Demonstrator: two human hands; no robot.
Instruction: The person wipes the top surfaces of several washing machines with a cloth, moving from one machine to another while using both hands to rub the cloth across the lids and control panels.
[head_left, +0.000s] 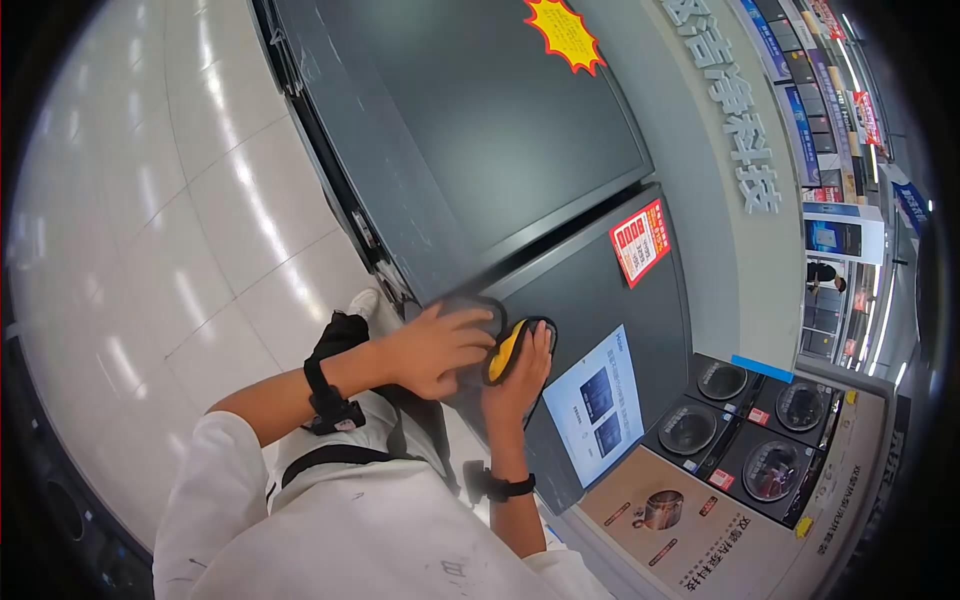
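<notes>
My right hand (520,378) curls around a small rounded pad (503,355), yellow with a thick black rim. Its fingers press along the pad's right edge, and I cannot make out exactly what the pad is. Close by on the left, my left hand (445,348) has its back to me and its fingers bent over a dark-edged item (488,306), smeared by motion. Most of that item is hidden under the hand. Both hands are over the lower part of a dark grey refrigerator (460,130), near the gap between its doors.
A yellow starburst sticker (567,36), a red-and-white label (640,243) and a pale blue info sheet (600,405) are on the refrigerator. Shiny tiled floor (215,210) stretches along the left. Several washing machines (770,470) and a printed panel (660,530) stand at lower right.
</notes>
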